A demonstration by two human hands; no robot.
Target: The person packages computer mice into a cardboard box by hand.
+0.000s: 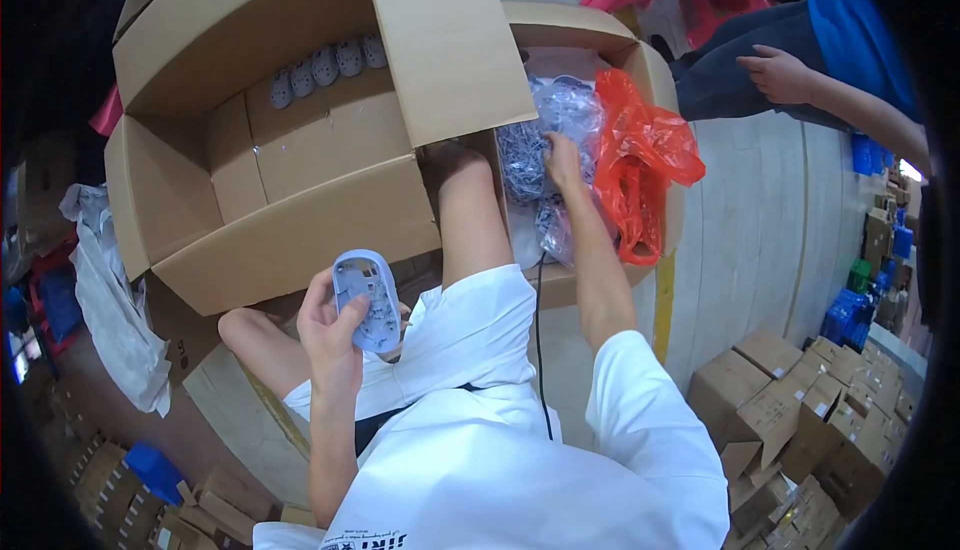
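Shell in left hand, right hand in parts bag

Your left hand (335, 335) grips the pale blue oval shell (366, 300), open side up, long axis upright. Your right hand (562, 162) closes on grey parts in the clear bag (560, 115) inside the smaller carton (655, 70); tugging could tear it, spilling parts.

The orange bag (640, 165) crowds my right hand (562, 162); the big carton's (300, 220) upright flap (445, 40) walls the left.
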